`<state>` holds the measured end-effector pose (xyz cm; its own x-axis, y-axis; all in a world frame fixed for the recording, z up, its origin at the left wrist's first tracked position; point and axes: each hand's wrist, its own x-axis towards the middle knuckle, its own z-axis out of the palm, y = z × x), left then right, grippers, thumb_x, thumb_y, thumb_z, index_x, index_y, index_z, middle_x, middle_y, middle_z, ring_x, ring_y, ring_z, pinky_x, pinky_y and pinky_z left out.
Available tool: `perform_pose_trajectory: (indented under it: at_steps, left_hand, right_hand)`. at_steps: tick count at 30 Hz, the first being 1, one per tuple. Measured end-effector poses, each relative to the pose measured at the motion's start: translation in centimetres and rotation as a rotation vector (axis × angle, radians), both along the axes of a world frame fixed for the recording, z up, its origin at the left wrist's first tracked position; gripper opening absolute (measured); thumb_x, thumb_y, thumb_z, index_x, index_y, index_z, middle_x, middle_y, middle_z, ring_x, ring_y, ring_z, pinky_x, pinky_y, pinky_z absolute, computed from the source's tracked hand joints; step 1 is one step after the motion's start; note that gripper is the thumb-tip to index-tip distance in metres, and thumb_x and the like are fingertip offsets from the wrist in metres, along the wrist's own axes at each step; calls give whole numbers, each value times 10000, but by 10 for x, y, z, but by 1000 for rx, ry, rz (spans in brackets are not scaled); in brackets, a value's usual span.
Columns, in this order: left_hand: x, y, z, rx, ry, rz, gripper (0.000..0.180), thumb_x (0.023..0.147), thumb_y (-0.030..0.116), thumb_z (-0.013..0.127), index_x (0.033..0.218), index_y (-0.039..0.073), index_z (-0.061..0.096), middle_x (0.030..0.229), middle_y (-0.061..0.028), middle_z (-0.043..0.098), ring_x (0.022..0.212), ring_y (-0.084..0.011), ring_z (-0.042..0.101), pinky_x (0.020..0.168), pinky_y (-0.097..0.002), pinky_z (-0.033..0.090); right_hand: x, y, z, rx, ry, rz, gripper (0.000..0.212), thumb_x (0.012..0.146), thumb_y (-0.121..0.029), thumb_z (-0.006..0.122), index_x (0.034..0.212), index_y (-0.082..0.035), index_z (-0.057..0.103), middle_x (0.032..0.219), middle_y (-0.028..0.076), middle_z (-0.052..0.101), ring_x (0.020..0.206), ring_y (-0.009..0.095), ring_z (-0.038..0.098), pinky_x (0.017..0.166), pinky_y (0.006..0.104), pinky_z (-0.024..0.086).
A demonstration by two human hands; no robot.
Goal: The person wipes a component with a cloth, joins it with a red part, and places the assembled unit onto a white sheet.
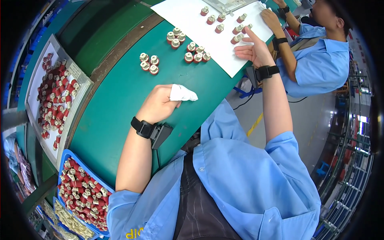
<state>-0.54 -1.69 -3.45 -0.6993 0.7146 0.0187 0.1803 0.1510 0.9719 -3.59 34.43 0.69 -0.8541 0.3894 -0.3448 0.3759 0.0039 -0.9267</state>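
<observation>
A: Which part is closest to being handled?

B: The red-and-silver part (237, 39) on the white sheet (228, 52), just beside the right hand (258, 52). Whether a finger touches it or its neighbour, I can't tell.

A: How does that hand stand?

B: Spread, palm partly showing, fingers apart, pinching nothing that I can see.

A: And the left hand (157, 102)?

B: Curled over the table (120, 92), with a white wrap (183, 93) at its fingers. I can't tell whether it's worn or pinched, nor whether the fingertips press together.

A: How would a part handle?

B: Small and light, I'd guess, and stiff all through. The silvery top looks like metal and may be slick; the red body looks the better hold. I'd pinch it there with thumb and forefinger, keeping off the narrow tip, which might mark or bend.

A: Are there others?

B: More stand loose on the sheet, and three clusters, the nearest of them (149, 64) a four, stand on the table ahead of the left hand. Farther left, a tray (84, 78) and a blue bin (88, 167) hold heaps.

A: Anyone nearby?

B: A co-worker's hand (271, 20) rests at the sheet's far right.
</observation>
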Motion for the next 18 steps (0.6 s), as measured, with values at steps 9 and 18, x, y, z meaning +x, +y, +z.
perform_pose_trajectory:
  at_steps: [9,18]
  left_hand:
    - [-3,0,5,13,41,-25,340,812,-63,524,1020,67,760,772,-93,671,665,-208,620,620,-344,495]
    - [-1,-2,6,34,-2,-21,360,798,-61,528,1034,72,765,772,-112,672,656,-227,618,620,-343,501]
  right_hand:
    - [-15,16,-16,-50,2,100,651,937,-576,676,1089,40,530,972,283,730,841,279,775,699,314,659]
    - [-18,13,-15,-60,-48,204,707,978,-511,655,1249,131,542,1026,252,737,894,272,772,752,304,657]
